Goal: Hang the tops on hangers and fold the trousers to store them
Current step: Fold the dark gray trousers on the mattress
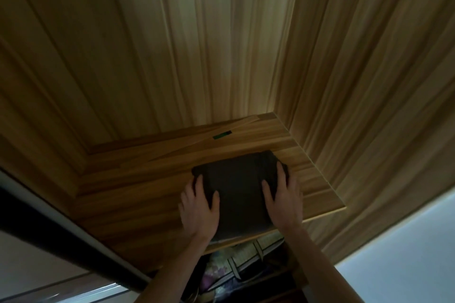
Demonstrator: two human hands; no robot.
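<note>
Head cam view, only one angle here. The folded trousers (236, 192) are a dark, neat rectangular bundle sitting on a wooden shelf (138, 187) inside a wardrobe, toward the right side of the shelf and close to its front edge. Both hands are on the bundle. The left hand (199, 206) lies on the bundle's left edge, fingers straight and spread, thumb resting on top of the fabric, so that grip is spread flat rather than pinching anything. The right hand (283, 197) does the same on the right edge, fingers long and relaxed along the side, thumb on top, grip spread and pressing down lightly on the cloth. Both forearms come up from the bottom of the frame.

Further back on the shelf there's a small green and black tag (222, 134) lying by itself, well apart from the trousers. Wood-grain panels (221, 44) wrap around the back and sides. Below the shelf's front edge, some patterned fabric with pale straps (246, 261) is tucked in; it's too dim to say what it is.
</note>
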